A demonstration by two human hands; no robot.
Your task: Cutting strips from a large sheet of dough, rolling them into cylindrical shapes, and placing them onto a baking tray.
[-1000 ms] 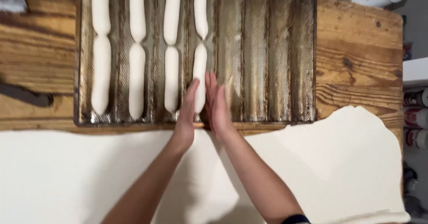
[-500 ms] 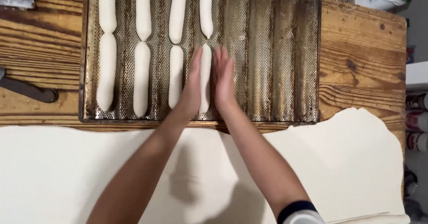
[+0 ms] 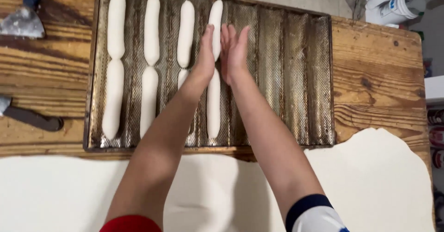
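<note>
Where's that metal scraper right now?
The scraper lies at the head view's top left corner, on the wooden table, just left of the baking tray.

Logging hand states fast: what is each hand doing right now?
Left hand: open, flat against the dough piece.
Right hand: open, flat, holding nothing.

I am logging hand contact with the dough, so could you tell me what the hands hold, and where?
Nothing is gripped: the left hand and right hand stand open, palms flanking the far white dough stick in the perforated metal tray.
</note>
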